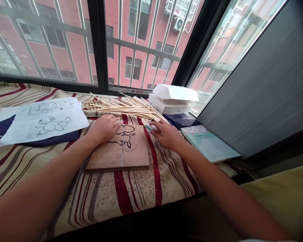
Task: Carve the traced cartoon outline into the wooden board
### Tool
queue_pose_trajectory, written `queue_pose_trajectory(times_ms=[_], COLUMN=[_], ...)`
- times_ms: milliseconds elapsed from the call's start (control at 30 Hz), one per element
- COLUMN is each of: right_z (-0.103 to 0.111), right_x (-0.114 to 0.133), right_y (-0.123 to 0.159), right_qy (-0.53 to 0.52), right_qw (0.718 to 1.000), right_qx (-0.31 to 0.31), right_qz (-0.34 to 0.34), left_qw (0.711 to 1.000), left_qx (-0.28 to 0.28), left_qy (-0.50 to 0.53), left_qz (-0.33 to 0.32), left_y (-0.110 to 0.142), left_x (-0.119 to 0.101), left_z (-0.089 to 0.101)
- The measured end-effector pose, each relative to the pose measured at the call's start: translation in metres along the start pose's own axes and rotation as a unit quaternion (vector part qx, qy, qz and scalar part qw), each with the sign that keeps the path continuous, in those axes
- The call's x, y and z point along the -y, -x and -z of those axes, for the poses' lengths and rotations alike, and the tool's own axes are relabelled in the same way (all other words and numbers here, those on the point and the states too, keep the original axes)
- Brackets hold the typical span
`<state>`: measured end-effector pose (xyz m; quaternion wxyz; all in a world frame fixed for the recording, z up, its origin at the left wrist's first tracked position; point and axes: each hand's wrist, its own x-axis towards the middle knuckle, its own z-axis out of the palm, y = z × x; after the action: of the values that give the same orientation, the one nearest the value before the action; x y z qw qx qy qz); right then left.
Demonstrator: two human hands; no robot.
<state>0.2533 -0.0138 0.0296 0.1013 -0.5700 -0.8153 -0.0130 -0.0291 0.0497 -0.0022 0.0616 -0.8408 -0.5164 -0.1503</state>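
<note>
A wooden board (136,153) with a dark cartoon figure drawn on it lies flat on the striped cloth. My left hand (106,128) rests on the board's upper left part, fingers laid over the wood and covering some of the drawing. Just off the board's right edge, my right hand (166,133) grips a small white eraser (149,127) with a green sleeve between thumb and fingers. A pale line runs down the middle of the board. Light brown crumbs are scattered over the cloth around it.
Paper sheets with printed cartoon drawings (49,122) lie at the left. Behind the board is a pile of thin wooden sticks (131,106), with a red and black pen (92,118) nearby. A white box (175,101) and a pale green book (212,144) sit at the right, below the barred window.
</note>
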Motion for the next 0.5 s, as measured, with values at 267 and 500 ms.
queue_pose_trajectory(times_ms=[267,500], right_z=[-0.003,-0.010], right_x=[0.011,-0.052], right_y=[-0.021,-0.065], right_qy=[0.046,0.072], right_qw=[0.994,0.996], right_qx=[0.063,-0.033], right_qz=[0.071,-0.041], left_qw=[1.000,0.995], left_qx=[0.015,0.098], left_qy=[-0.003,-0.003], left_qz=[-0.027,-0.002], left_y=[0.000,0.001], left_x=[0.002,-0.001], left_z=[-0.006,-0.005])
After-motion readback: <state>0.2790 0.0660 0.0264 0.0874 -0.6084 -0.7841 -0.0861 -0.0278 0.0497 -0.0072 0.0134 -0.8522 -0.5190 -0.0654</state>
